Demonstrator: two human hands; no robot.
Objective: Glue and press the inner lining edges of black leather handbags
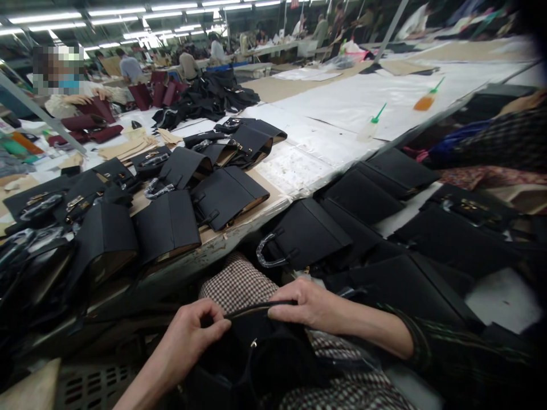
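A black handbag (265, 353) lies in my lap, on checked cloth (239, 276), with its opening toward me. My left hand (194, 327) pinches the bag's top edge at the left, thumb against fingers. Farther right along the same rim, my right hand (310, 307) grips the edge with its thumb on the near side and its fingers over the far side. A small gold-coloured metal fitting shows inside the bag. The lower part of the bag is dark and hard to make out.
Several black handbags (166, 225) crowd the table's near edge, and more black bags (307, 233) are stacked at my right. Two green-tipped bottles (425, 101) stand on the white tabletop (325, 114). A plastic crate (96, 387) is low at left. A person (64, 97) handles maroon pieces across the table.
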